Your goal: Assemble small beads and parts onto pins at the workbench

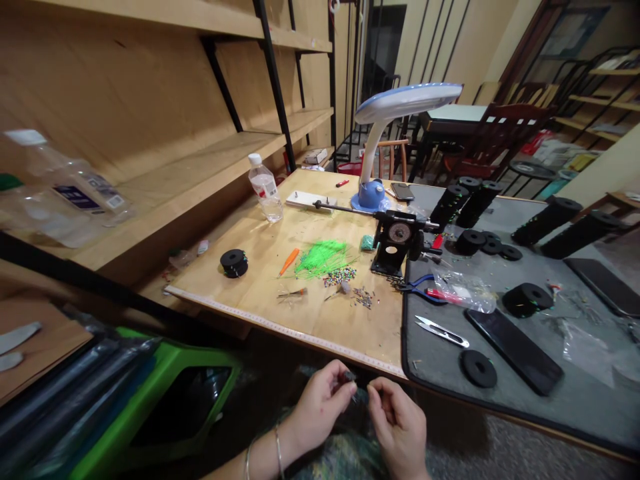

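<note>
Below the table's front edge, my left hand [324, 399] is closed in a pinch on something small and greyish, too fine to name. Close to its right, my right hand [399, 420] is also pinched shut; what its fingertips hold, if anything, cannot be made out. A small gap separates the two hands. On the wooden table [260, 280] beyond them lie a pile of bright green strands [324, 257], many coloured beads [340, 275], small metal pieces [364, 298] and an orange-handled tool [289, 261].
A black clamp device [395, 243] stands mid-table before a blue-and-white lamp [373, 193]. On the grey mat [425, 360] lie thread snips [442, 331], blue-handled pliers [423, 288], a black phone [515, 350] and several black foam spools [477, 369]. A water bottle [266, 190] stands back left.
</note>
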